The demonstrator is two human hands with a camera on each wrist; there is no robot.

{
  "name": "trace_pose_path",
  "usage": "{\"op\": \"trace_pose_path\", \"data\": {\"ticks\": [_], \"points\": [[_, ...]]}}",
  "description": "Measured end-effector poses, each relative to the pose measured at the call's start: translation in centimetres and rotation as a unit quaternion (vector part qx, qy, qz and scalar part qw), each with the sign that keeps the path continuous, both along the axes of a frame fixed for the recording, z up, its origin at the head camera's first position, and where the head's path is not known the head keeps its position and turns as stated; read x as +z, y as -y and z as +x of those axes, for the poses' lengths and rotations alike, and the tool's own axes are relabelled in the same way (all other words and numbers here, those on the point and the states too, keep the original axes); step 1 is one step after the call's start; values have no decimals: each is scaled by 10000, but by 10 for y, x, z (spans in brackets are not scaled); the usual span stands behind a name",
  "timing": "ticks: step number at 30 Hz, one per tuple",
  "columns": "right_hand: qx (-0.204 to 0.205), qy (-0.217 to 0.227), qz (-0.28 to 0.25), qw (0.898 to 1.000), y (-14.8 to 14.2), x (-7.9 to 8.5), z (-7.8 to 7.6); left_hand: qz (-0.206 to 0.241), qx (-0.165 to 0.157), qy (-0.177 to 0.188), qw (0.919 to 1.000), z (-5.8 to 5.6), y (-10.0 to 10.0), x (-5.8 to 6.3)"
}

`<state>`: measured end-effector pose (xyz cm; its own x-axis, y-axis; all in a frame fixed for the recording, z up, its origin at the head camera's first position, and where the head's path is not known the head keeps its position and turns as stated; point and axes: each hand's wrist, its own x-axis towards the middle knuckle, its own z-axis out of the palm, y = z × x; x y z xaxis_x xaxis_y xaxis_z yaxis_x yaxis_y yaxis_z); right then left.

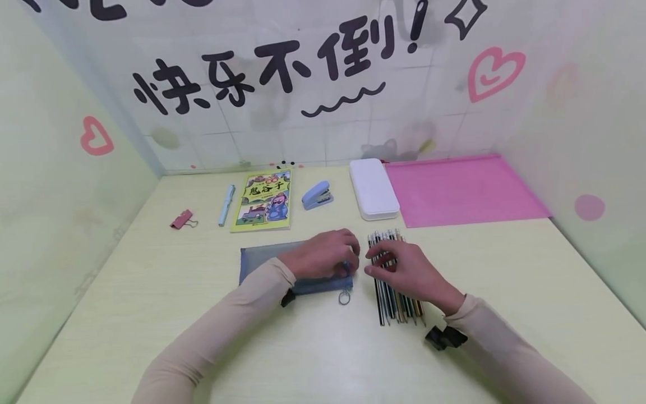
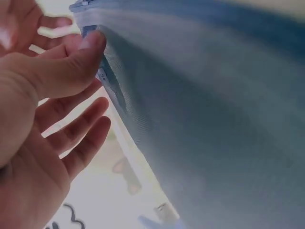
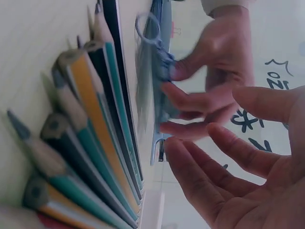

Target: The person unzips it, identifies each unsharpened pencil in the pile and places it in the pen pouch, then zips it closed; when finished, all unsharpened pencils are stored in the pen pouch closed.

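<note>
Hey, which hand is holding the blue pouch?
The left hand, which pinches one end of the blue pouch; the right hand hovers above the pencils, holding nothing.

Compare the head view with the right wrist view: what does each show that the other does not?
Only the head view: the yellow booklet, the light blue pen and the pink sheet.

Only the right wrist view: the flat ends of some pencils, with a dark core in the middle; in the head view they are too small to make out.

Both: the pencils, the blue pouch, the left hand at the pouch, and the right hand, which grips nothing.
</note>
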<state>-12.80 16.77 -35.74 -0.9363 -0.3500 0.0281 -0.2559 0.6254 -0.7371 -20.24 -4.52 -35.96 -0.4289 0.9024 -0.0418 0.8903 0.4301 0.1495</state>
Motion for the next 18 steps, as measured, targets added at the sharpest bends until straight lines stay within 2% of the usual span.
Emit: {"op": "trace_pose_path", "data": {"ticks": [5,10,15,18], "points": [[16,-342,-175,9993,8,1,2,415,250,140,9987,-10,10,27],[133,-935,-428,9946,23,0,-1,737,423,567,9948,-23,21,47],[36,-1665,-523,9846,43,-1,-6,1086,695,968,9869,-33,31,55],[-182,-2055,-495,9772,52,-1,-7,1434,829,1370,9766,-37,34,53]]}}
